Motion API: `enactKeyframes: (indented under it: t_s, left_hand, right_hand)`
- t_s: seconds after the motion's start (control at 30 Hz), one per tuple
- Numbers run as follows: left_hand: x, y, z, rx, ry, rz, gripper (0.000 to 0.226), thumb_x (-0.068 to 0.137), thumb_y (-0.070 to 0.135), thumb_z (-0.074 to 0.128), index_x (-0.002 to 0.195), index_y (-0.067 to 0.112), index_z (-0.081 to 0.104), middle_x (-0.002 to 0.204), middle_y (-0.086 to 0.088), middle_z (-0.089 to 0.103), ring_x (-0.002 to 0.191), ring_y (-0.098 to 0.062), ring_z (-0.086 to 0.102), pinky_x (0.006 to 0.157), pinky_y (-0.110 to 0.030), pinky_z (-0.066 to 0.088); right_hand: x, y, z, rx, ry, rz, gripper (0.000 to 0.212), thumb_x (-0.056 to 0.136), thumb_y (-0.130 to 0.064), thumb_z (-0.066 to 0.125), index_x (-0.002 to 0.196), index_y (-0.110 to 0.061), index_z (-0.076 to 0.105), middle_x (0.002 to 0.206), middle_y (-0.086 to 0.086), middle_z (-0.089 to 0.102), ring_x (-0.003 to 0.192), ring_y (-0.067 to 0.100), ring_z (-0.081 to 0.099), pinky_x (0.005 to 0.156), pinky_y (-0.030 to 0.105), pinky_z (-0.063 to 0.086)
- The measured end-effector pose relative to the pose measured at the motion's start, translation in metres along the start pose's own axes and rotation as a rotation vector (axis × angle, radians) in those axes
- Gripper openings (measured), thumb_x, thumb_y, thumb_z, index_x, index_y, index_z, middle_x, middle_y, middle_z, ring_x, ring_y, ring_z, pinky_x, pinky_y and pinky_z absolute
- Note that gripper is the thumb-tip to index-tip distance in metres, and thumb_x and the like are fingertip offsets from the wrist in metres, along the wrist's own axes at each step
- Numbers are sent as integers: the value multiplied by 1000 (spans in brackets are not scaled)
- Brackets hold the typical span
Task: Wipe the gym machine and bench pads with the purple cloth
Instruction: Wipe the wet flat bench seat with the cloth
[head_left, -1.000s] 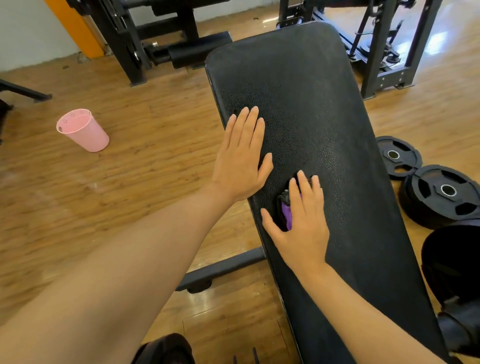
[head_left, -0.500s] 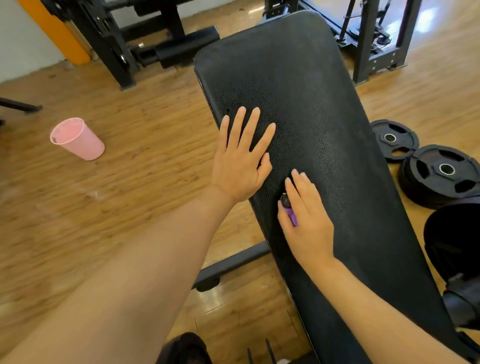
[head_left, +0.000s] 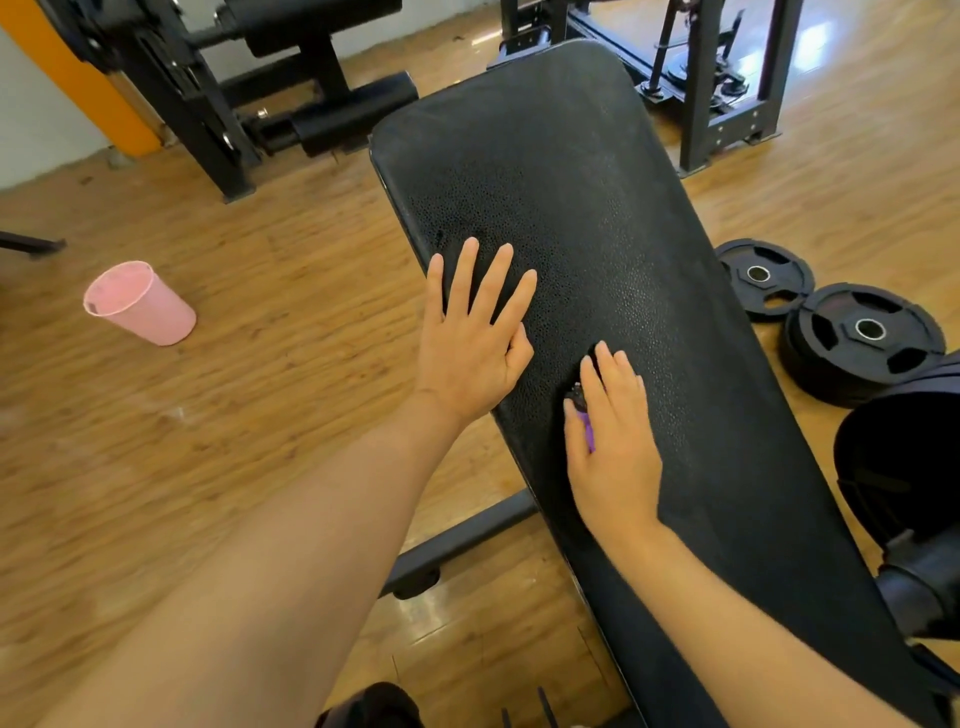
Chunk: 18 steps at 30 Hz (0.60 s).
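Since half a second ago your right hand (head_left: 613, 441) has barely shifted on the pad, while your left hand's fingers have stayed fanned out; the view itself has tipped slightly. Nearest to you, your right hand lies flat, fingers straight and close together, pressing the purple cloth (head_left: 588, 434) down on the left half of the bench pad (head_left: 597, 208), so that only a small strip of purple and a dark scrap show beside your forefinger. Just beyond and to its left, your left hand (head_left: 470, 343) rests open, palm down, at the pad's left edge with fingers spread, holding nothing and seemingly bracing you. You look to be mid-wipe on the middle of the bench pad, with its far end and right side probably not yet covered. The next move likely calls for steady downward pressure and long strokes towards the far end, and you may need to lift the left hand clear so the cloth can pass beneath it. Farther off, a pink cup (head_left: 140, 304) stands tilted on the wooden floor to the left, two weight plates (head_left: 826, 312) lie on the floor just beside the bench on the right, and black machine frames (head_left: 218, 93) stand beyond.
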<state>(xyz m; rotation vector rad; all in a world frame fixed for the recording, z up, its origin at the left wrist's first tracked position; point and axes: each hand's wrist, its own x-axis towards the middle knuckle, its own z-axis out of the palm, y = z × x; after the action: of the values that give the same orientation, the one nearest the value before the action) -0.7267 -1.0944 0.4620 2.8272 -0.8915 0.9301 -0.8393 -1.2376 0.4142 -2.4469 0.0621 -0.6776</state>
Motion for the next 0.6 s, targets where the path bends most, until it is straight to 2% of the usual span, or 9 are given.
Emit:
enactKeyframes:
  t_s: [0.07, 0.17, 0.23, 0.27, 0.3, 0.4, 0.47, 0.53, 0.6]
  left_hand:
    - [-1, 0, 1, 7, 6, 0, 48, 94, 26, 46, 138, 12, 59, 149, -18, 48, 140, -49, 37, 113, -68, 25]
    - [0, 0, 2, 10, 27, 29, 46, 94, 26, 47, 135, 12, 62, 147, -17, 51, 138, -48, 40, 111, -70, 27]
    - [-1, 0, 3, -2, 49, 79, 41, 97, 23, 48, 132, 10, 64, 144, -17, 54, 136, -46, 44, 110, -69, 30]
    - [-1, 0, 4, -18, 64, 105, 39, 97, 22, 48, 129, 9, 66, 141, -17, 56, 135, -46, 46, 110, -67, 32]
    - [0, 0, 5, -39, 82, 125, 37, 97, 20, 49, 127, 8, 68, 139, -16, 58, 133, -45, 48, 109, -66, 34]
    - [-2, -1, 7, -100, 135, 156, 32, 96, 15, 51, 121, 8, 71, 135, -15, 61, 132, -39, 52, 109, -63, 36]
    - [-2, -2, 8, -132, 158, 176, 30, 97, 14, 51, 119, 8, 72, 134, -15, 62, 130, -34, 55, 109, -61, 37]
    - [-2, -2, 8, -156, 170, 186, 29, 97, 14, 53, 117, 8, 73, 133, -14, 63, 129, -33, 56, 109, -58, 39]
    - [-2, -1, 8, -171, 176, 195, 28, 97, 14, 54, 116, 8, 73, 132, -15, 64, 128, -33, 57, 109, -56, 40]
  right_hand:
    - [-26, -7, 4, -14, -24, -67, 48, 99, -19, 50, 143, -2, 45, 152, 13, 41, 146, 30, 29, 120, 45, 24]
    - [-63, 6, -9, -127, -220, -549, 45, 95, -17, 54, 138, -5, 54, 149, 12, 46, 143, 33, 35, 116, 47, 31]
    - [-53, 21, -22, -179, -294, -745, 42, 97, -19, 49, 136, -4, 57, 147, 12, 48, 141, 32, 39, 115, 45, 32]
    - [-43, 25, -24, -197, -287, -747, 44, 97, -21, 48, 137, -4, 55, 147, 13, 48, 140, 31, 39, 115, 44, 32]
    - [-32, 28, -25, -183, -248, -669, 45, 97, -22, 49, 138, -3, 53, 147, 14, 47, 140, 30, 40, 114, 44, 33]
    - [0, 30, -23, -15, -78, -104, 48, 102, -29, 45, 141, -2, 49, 153, 11, 40, 145, 24, 31, 117, 40, 30]
    - [5, 18, -13, 33, 6, 117, 48, 103, -28, 41, 143, -2, 47, 155, 10, 37, 147, 22, 25, 119, 41, 27]
    - [-13, 1, -1, 34, 40, 103, 46, 100, -21, 45, 142, -1, 48, 153, 12, 40, 147, 28, 27, 120, 46, 24]
    - [-37, -8, 2, 16, -39, -125, 46, 95, -15, 53, 139, -2, 51, 151, 12, 43, 145, 31, 31, 119, 47, 26]
